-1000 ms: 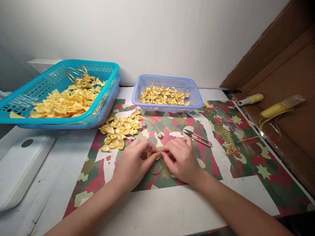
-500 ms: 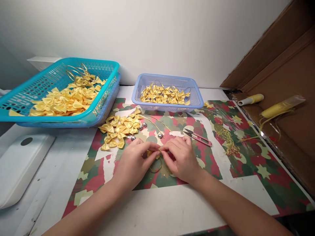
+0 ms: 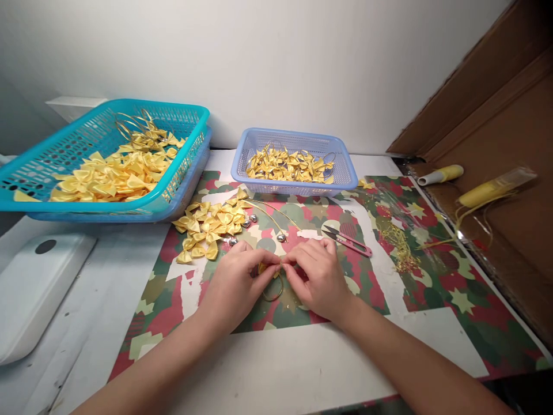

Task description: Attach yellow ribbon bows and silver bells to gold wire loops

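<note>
Patterned sheet: torn, camouflage-like print. Turquoise basket: perforated plastic, holding satiny bows. Left hand pinches a yellow bow (mostly hidden) over the sheet; right hand's fingertips press together beside it. Fine fingertip work appears underway; continuing calls for steadiness. Wiry golden loop beneath.
</note>
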Demonstrator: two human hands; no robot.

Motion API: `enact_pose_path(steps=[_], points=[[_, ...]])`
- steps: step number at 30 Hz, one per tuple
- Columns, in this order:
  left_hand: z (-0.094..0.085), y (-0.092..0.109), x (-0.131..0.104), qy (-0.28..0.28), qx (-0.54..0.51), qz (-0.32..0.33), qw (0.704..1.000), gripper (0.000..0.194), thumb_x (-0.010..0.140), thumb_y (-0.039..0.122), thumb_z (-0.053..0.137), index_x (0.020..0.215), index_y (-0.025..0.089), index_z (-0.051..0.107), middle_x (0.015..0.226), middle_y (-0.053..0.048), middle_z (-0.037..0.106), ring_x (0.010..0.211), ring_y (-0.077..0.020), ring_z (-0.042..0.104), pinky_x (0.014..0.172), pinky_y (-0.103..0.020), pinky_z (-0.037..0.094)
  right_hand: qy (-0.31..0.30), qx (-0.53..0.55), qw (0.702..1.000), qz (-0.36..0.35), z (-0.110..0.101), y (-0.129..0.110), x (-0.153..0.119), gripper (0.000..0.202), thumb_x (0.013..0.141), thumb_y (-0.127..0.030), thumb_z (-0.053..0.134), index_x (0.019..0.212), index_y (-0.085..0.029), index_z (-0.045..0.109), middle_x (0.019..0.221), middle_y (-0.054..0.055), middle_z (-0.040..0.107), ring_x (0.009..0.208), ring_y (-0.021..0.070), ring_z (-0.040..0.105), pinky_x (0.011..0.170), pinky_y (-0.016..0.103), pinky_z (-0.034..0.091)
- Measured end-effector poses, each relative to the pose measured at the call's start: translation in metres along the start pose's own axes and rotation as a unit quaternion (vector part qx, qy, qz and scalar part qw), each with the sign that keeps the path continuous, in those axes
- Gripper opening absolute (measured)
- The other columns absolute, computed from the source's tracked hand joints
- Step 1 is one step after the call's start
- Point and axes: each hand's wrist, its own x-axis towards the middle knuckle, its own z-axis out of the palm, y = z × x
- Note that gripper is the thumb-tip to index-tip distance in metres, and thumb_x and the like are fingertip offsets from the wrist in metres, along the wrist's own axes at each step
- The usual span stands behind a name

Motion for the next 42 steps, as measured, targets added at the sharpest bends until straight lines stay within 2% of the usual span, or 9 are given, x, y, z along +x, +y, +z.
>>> enact_pose_path(steps=[11, 18, 22, 29, 35, 38, 42], points=[[-0.001, 0.001, 0.001, -0.029, -0.016, -0.035, 0.999, 0.014, 0.085, 0.025, 0.059, 0.079, 0.025, 0.072, 0.062, 0.001, 0.058, 0.068, -0.0174, 0.052, 0.059, -0.026, 0.038, -0.002, 0.001, 1.000, 0.002, 0.001, 0.000, -0.001, 0.013, 0.088, -0.015, 0.053, 0.075, -0.018, 0.054, 0.070, -0.003, 0.064, 0.068, 0.0124, 0.051, 0.073, 0.033, 0.027], [-0.005, 0.002, 0.003, -0.077, -0.056, -0.093, 0.991, 0.021, 0.086, 0.038, 0.056, 0.080, 0.023, 0.070, 0.071, -0.001, 0.064, 0.072, -0.0181, 0.053, 0.060, -0.027, 0.039, -0.030, 0.013, 0.999, 0.032, -0.003, -0.003, 0.002, 0.014, 0.089, -0.016, 0.050, 0.075, -0.019, 0.053, 0.071, -0.003, 0.063, 0.070, 0.0118, 0.052, 0.074, 0.033, 0.027], [-0.007, -0.001, 0.003, -0.123, -0.140, -0.139, 0.973, 0.029, 0.087, 0.046, 0.055, 0.083, 0.021, 0.069, 0.081, -0.002, 0.065, 0.073, -0.0167, 0.054, 0.059, -0.025, 0.039, -0.049, 0.024, 0.997, 0.051, -0.005, -0.004, 0.003, 0.014, 0.089, -0.016, 0.050, 0.076, -0.019, 0.051, 0.072, -0.004, 0.062, 0.072, 0.0121, 0.052, 0.074, 0.032, 0.027], [-0.013, 0.007, 0.008, -0.189, -0.274, -0.190, 0.924, 0.031, 0.084, 0.045, 0.058, 0.077, 0.016, 0.064, 0.068, 0.001, 0.054, 0.056, -0.0093, 0.040, 0.049, -0.021, 0.028, -0.070, 0.053, 0.994, 0.071, -0.010, -0.006, 0.005, 0.013, 0.089, -0.016, 0.049, 0.076, -0.019, 0.051, 0.074, -0.003, 0.061, 0.073, 0.0129, 0.052, 0.075, 0.032, 0.026], [-0.017, 0.009, 0.009, -0.220, -0.328, -0.206, 0.895, 0.032, 0.082, 0.047, 0.060, 0.077, 0.016, 0.065, 0.076, -0.003, 0.060, 0.067, -0.0136, 0.050, 0.057, -0.023, 0.037, -0.078, 0.087, 0.989, 0.086, -0.014, -0.009, 0.006, 0.013, 0.088, -0.017, 0.049, 0.076, -0.020, 0.050, 0.072, -0.003, 0.060, 0.072, 0.0127, 0.052, 0.076, 0.033, 0.027], [-0.019, 0.008, 0.008, -0.231, -0.352, -0.211, 0.882, 0.031, 0.082, 0.047, 0.062, 0.078, 0.017, 0.066, 0.078, -0.003, 0.061, 0.071, -0.0146, 0.052, 0.061, -0.024, 0.040, -0.062, 0.106, 0.988, 0.088, -0.013, -0.010, 0.005, 0.013, 0.088, -0.017, 0.048, 0.075, -0.020, 0.050, 0.070, -0.003, 0.059, 0.072, 0.0131, 0.053, 0.078, 0.033, 0.029], [-0.020, 0.010, 0.008, -0.221, -0.394, -0.222, 0.864, 0.025, 0.080, 0.042, 0.065, 0.077, 0.017, 0.067, 0.080, -0.003, 0.063, 0.074, -0.0149, 0.055, 0.066, -0.025, 0.043, 0.015, 0.126, 0.989, 0.082, -0.009, -0.011, 0.003, 0.008, 0.086, -0.018, 0.052, 0.078, -0.021, 0.052, 0.074, -0.002, 0.062, 0.073, 0.0140, 0.055, 0.076, 0.033, 0.032]])
